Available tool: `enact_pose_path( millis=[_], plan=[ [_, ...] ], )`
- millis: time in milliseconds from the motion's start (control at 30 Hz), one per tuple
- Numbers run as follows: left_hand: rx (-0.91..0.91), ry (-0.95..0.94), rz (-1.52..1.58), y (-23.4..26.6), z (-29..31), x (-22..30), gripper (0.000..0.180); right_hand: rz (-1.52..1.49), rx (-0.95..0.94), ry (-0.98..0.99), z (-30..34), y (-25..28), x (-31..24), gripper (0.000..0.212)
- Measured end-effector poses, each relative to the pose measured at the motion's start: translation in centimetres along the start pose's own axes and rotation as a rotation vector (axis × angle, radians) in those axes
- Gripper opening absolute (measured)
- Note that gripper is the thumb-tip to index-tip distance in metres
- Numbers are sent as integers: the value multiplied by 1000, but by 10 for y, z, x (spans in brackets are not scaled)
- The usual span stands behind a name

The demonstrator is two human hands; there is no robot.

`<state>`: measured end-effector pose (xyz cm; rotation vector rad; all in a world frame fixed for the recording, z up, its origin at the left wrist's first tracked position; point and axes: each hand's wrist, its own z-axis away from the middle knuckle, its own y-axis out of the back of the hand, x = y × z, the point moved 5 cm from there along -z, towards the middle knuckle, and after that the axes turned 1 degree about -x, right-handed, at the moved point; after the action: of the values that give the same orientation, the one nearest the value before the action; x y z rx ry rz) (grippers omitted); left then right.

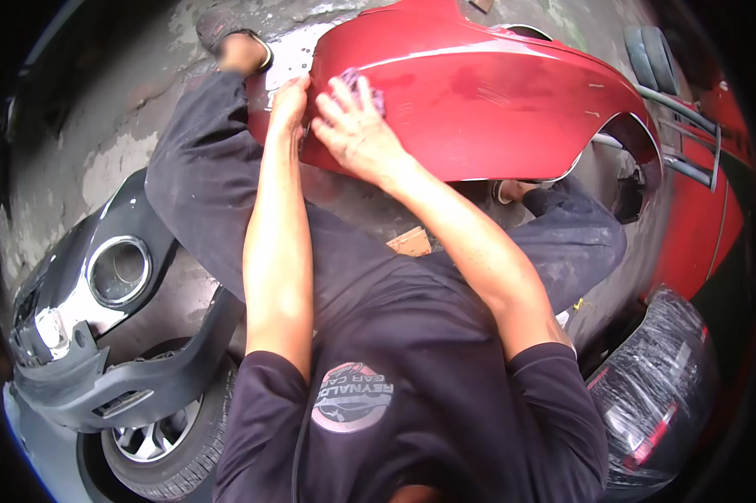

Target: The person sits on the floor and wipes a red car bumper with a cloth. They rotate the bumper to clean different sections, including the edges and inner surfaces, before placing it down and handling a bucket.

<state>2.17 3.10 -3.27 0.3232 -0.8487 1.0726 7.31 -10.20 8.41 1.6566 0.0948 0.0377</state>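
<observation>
A large red car body panel (478, 109), glossy with dull smudges and a curved cut-out at its right end, lies across in front of me between my legs. At its left edge my left hand (287, 105) is closed, seemingly on the rim; its fingertips are partly hidden. My right hand (354, 134) rests on the panel's left part with fingers spread. Beneath those fingers is a crumpled purple-patterned cloth (376, 99), pressed against the red surface and mostly covered by the hand.
On my left lie a black-and-grey bumper (156, 381) with a round opening and a wheel (173, 453). A plastic-wrapped part (655, 394) lies at right. Farther right are a metal stand (696, 142) and dark rounded pads (650, 59). A brown scrap (410, 242) lies between my legs.
</observation>
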Motion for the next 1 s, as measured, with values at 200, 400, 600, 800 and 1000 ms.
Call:
enact_pose_path(
  millis=[200,400,600,800,1000],
  plan=[
    [28,-69,-126,-4,-5,1,40,-127,-78,22,73,47,-8,30],
    [147,-244,-262,-19,16,20,46,3,13,-168,172,128,56,47],
    [280,-706,-640,-50,59,54,43,-24,196,-360,220,184,127,58],
    [-57,-1115,-641,-167,175,99,34,-168,430,-567,260,209,168,57],
    [-875,-747,-375,-334,266,115,75,-842,711,-681,279,265,202,68]
  ],
)
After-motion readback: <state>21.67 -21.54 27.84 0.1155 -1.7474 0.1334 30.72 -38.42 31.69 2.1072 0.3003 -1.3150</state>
